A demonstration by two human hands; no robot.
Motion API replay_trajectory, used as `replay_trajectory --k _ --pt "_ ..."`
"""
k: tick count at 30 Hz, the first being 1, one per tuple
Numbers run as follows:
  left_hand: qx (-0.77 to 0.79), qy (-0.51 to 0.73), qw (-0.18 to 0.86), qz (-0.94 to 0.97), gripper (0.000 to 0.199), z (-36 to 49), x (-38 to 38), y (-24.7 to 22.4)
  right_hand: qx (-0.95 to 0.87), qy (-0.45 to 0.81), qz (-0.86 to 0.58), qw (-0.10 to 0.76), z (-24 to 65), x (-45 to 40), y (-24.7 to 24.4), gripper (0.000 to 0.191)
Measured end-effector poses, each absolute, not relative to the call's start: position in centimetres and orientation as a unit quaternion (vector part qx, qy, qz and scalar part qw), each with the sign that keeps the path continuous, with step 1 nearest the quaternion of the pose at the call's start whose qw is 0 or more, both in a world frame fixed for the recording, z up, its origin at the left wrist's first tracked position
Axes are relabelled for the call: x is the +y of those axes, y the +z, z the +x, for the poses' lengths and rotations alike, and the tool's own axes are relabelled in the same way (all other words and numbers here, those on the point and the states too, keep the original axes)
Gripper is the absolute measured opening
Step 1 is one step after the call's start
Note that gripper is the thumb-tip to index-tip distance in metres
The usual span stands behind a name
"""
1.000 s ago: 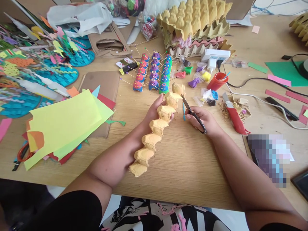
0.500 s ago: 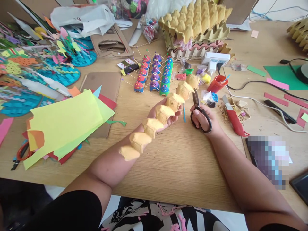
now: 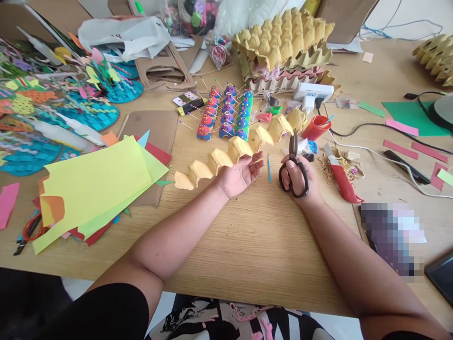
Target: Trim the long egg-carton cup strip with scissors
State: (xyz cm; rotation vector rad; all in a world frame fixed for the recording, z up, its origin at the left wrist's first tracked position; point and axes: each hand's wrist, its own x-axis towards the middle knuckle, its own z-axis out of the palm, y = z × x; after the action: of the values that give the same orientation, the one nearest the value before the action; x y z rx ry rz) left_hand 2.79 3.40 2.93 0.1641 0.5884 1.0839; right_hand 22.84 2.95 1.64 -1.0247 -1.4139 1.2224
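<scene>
The pale egg-carton strip [image 3: 239, 149] slants above the middle of the table [image 3: 247, 250], its lower end toward the left edge and its upper end toward the far edge, near the red cup [image 3: 316, 128]; the left hand [image 3: 238, 177] is half open beneath its middle, palm up, fingers loosely curled, and has hold of it there; the thumb is hidden, so how firmly it grips cannot be told; the right hand [image 3: 305, 181] is curled round the handles of the black scissors [image 3: 293, 145], whose nearly closed blades point to the far edge, tips at the strip's upper end, though whether they touch cannot be told; a blue stick [image 3: 269, 169] lies between the hands, and painted cup rows [image 3: 227, 115] stand farther back; the strip looks very light, dry and rough rather than slippery, stiff along each cup yet likely to bend or tear at the thin necks; a gentle hold round a middle cup should balance it, while hard squeezing could dent the walls.
</scene>
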Motion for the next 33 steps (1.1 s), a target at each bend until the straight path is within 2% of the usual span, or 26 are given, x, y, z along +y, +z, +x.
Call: replay_trajectory --k 5,10,15,23,25,30,33 --pt "0.217 0.493 0.821 0.188 0.020 2.7 3.1 1.7 -0.597 0.494 -0.426 0.467 22.4 2.3 2.1 0.040" --pt "0.203 0.507 0.817 0.187 0.005 2.5 3.1 1.6 -0.623 0.463 -0.453 0.438 22.4 2.1 2.5 0.041" --pt "0.181 0.537 0.808 0.160 0.033 2.4 3.3 1.9 -0.704 0.348 -0.453 0.421 23.1 2.6 1.9 0.035" --pt "0.259 0.565 0.775 0.116 0.056 2.2 3.7 2.5 -0.814 0.225 -0.418 0.334 24.0 3.2 0.6 0.033" --pt "0.293 0.571 0.757 0.120 0.055 2.5 3.7 2.6 -0.819 0.216 -0.421 0.324 24.0 3.3 0.5 0.033" --pt "0.333 0.625 0.678 0.196 0.037 3.3 4.0 1.7 -0.807 0.218 -0.450 0.313 24.1 3.4 0.4 0.034" --pt "0.348 0.645 0.641 0.227 0.037 3.4 4.1 1.3 -0.814 0.204 -0.451 0.304 24.2 3.3 0.4 0.031"
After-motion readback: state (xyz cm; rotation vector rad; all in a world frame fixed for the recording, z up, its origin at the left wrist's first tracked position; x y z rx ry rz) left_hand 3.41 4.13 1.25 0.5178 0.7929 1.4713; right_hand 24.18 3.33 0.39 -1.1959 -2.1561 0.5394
